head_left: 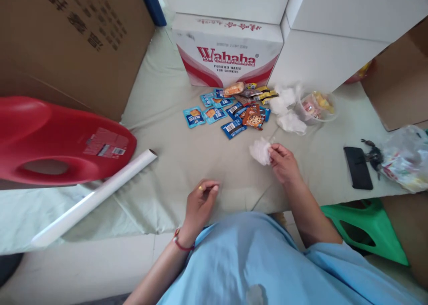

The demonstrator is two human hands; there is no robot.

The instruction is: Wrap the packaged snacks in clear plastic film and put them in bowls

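Observation:
My right hand pinches a crumpled white tissue wad just above the pale green cloth. My left hand hovers near the cloth's front edge with its fingers curled together and nothing visible in them; it wears a ring and a red wrist cord. Beyond the tissue lies a heap of small snack packets, blue, orange and brown.
More white tissue wads lie beside a clear plastic bowl of snacks. A Wahaha carton stands behind the heap. A red stool and a white roll lie left. A black phone, keys and a plastic bag lie right; a green stool stands lower right.

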